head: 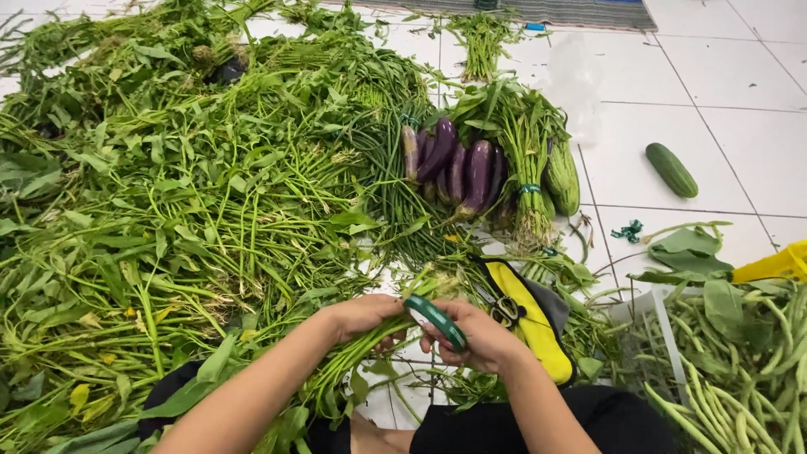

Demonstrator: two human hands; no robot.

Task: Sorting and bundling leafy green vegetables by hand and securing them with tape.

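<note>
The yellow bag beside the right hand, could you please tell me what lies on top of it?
Dark-handled scissors rest on the yellow bag, and a few green stems cross its upper end. The right hand covers its left edge; whatever lies underneath is hidden.

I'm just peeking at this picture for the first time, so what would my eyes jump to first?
Probably the huge heap of leafy green stalks covering the white tiled floor on the left. Next, the shiny purple eggplants lying in the middle beside a tied bunch of greens. At the bottom, the left hand grips a bundle of stems while the right hand holds a roll of green tape against it.
</note>
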